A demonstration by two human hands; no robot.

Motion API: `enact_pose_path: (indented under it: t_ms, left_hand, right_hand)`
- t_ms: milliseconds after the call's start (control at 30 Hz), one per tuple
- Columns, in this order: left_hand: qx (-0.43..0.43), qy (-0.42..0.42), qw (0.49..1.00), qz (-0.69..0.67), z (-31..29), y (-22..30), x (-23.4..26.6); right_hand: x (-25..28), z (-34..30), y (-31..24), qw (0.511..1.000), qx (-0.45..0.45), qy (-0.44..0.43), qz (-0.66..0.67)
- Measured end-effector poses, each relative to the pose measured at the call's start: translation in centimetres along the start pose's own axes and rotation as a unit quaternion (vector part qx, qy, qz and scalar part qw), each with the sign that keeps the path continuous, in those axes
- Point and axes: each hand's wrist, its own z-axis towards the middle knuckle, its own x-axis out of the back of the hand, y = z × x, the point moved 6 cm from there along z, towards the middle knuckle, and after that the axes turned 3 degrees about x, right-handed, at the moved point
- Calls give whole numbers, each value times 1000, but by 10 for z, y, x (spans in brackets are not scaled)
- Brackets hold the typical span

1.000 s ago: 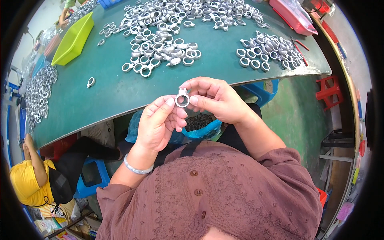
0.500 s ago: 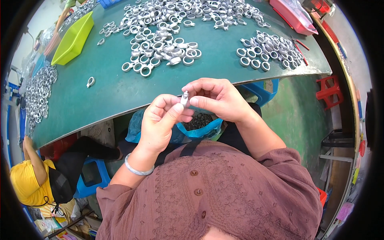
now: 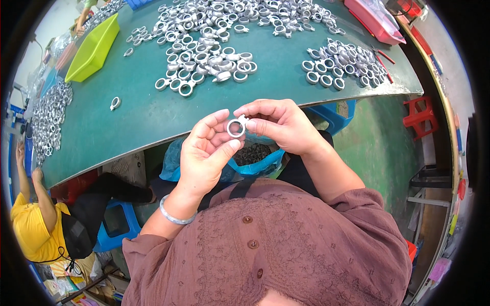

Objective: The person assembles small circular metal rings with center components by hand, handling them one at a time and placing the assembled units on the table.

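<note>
A silver metal ring clamp (image 3: 230,128) with a small lug is held up in front of me, its round opening facing the camera. My right hand (image 3: 286,127) pinches the lug between thumb and fingers. Around the ring's left and lower side, my left hand (image 3: 200,148) has curled fingers behind it and the thumb at its lower edge. Below my hands, a blue plastic bag (image 3: 270,166) contains many small dark metal pieces (image 3: 251,153). On the green table (image 3: 138,109), one loose ring clamp (image 3: 116,103) lies to the left.
A large heap of ring clamps (image 3: 204,56) covers the table's middle; smaller piles lie right (image 3: 347,64) and far left (image 3: 51,117). Red-handled pliers (image 3: 384,57) lie by the right pile. A yellow-green bin (image 3: 94,51) stands left, a pink bin (image 3: 377,23) far right. A person in yellow (image 3: 35,224) sits left.
The ring clamp has turned from edge-on to face-on between my hands. My left fingers have opened out somewhat. At left, the person in yellow has moved their arms.
</note>
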Motion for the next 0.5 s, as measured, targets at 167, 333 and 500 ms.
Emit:
enact_pose_path:
  t_ms: [167, 333, 500]
  left_hand:
    - [24, -2, 1000, -15, 1, -3, 1]
    - [90, 2, 994, -59, 4, -13, 10]
    - [126, -21, 973, -193, 6, -16, 11]
  right_hand:
    - [-1, 0, -1, 1000, 6, -1, -27]
    - [12, 13, -23, 977, 62, 39, -199]
    - [30, 43, -38, 791, 212, 126, -560]
